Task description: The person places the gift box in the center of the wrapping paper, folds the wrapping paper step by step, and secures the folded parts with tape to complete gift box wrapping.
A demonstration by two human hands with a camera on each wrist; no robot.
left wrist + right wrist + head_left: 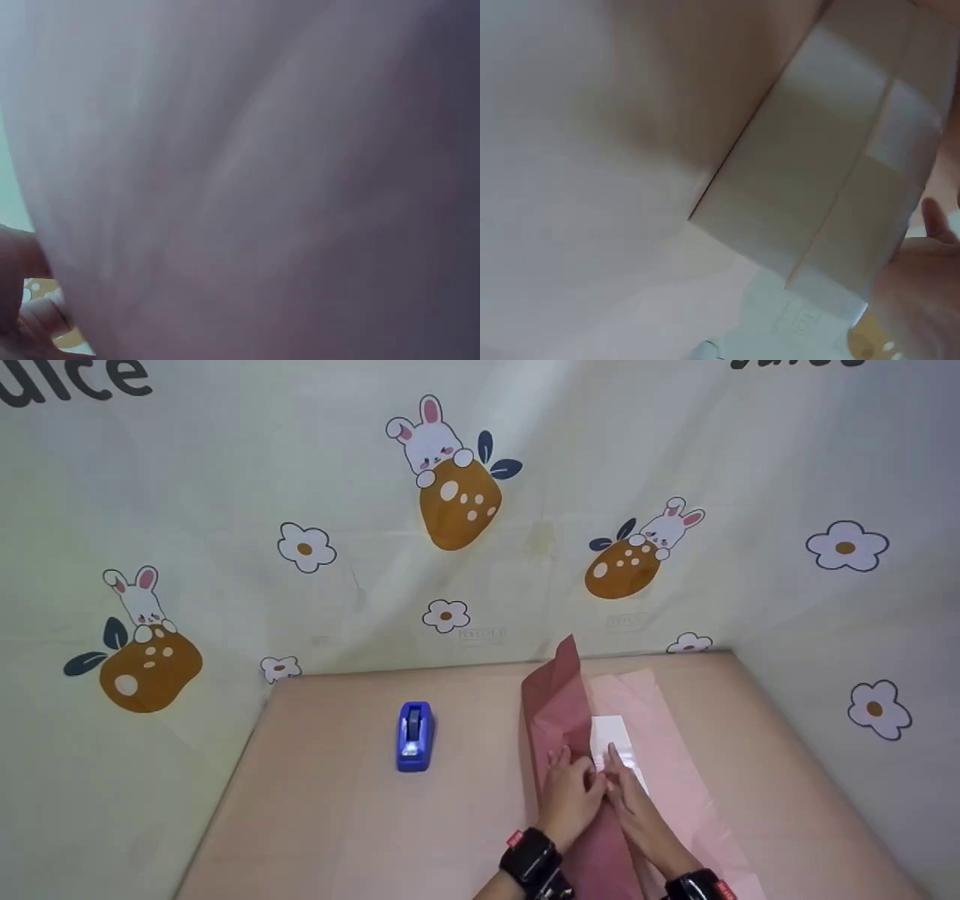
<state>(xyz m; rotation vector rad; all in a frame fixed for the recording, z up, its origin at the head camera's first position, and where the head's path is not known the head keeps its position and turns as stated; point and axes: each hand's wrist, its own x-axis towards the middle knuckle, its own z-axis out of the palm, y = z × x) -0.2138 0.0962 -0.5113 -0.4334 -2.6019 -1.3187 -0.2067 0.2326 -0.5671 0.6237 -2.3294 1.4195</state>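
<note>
A sheet of wrapping paper lies with its light pink side (675, 765) up, and its dark pink side (553, 709) shows where the left part is folded over. Between them is a white box (610, 729), partly covered by the fold. At the edge of the fold, my left hand (568, 799) pinches the paper between thumb and forefinger. My right hand (637, 810) touches the box just beside it, forefinger extended and thumb close to the left fingertips. The right wrist view shows the box (795, 172) close up, while paper (225, 187) fills most of the left wrist view.
A blue tape dispenser (415, 737) stands on the table (337, 810), to the left of the paper. Behind the table hangs a pale curtain (525, 585) printed with rabbits and flowers. Black straps (531, 859) are worn on both wrists.
</note>
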